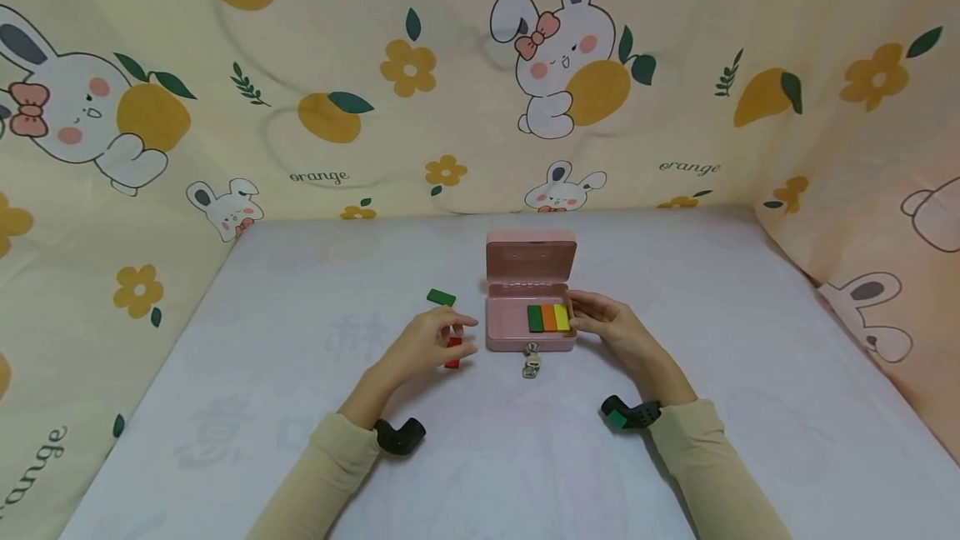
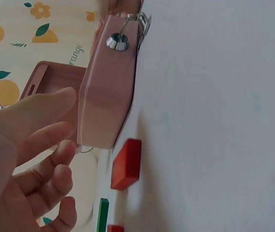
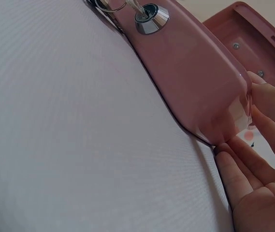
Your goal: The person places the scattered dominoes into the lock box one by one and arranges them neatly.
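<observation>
A pink metal cash box (image 1: pixel 531 343) stands with its lid (image 1: pixel 531 261) raised. Green (image 1: pixel 535 318), orange (image 1: pixel 549 317) and yellow (image 1: pixel 562 317) blocks lie side by side in its right part. My right hand (image 1: pixel 618 332) grips the box's right side, thumb at the rim and fingers along the outer wall. To the left of the box is my left hand (image 1: pixel 427 344), its fingers loosely bent with nothing between them. A red block (image 2: pixel 126 164) lies beneath that hand, partly hidden in the head view. Behind the hand rests a green block (image 1: pixel 441 297).
A key with a ring and a small charm (image 1: pixel 531 361) hangs from the lock at the box's front. Part of another red block (image 2: pixel 115 228) shows in the left wrist view. A printed cloth (image 1: pixel 465 132) rises behind the white table (image 1: pixel 510 457).
</observation>
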A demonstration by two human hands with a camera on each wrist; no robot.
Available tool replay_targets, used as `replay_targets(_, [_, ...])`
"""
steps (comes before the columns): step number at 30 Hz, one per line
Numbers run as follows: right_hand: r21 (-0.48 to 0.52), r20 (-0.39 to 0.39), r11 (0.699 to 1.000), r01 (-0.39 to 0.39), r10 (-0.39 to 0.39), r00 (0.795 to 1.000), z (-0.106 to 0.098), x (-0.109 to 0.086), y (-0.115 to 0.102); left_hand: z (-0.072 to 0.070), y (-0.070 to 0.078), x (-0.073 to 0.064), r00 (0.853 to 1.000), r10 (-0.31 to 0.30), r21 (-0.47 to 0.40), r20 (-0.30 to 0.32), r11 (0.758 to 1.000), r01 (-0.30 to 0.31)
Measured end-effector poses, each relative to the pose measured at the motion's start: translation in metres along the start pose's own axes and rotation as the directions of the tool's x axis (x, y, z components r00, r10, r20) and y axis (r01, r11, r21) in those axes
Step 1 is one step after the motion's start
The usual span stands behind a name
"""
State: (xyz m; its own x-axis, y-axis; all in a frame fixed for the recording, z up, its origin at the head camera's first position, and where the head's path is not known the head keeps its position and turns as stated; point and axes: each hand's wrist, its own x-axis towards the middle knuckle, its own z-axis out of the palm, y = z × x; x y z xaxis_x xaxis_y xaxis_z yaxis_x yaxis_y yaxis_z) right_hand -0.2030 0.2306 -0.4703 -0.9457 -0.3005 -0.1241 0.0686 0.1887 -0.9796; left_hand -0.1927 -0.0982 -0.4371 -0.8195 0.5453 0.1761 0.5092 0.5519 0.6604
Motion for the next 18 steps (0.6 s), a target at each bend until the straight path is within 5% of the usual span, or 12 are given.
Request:
replay_targets(6, [0.012, 0.006, 1.000, 0.008, -0.008, 1.000, -0.001, 0.001, 0.000, -0.002, -0.008, -0.002, 1.000, 0.016, 0.002, 0.014, 1.000, -0.016])
replay_targets(18, [0.022, 0.003, 1.000, 0.006, -0.006, 1.000, 0.000, 0.000, 0.001, -0.010, -0.018, -0.005, 0.991, -0.091, -0.025, 0.100, 0.995, 0.094])
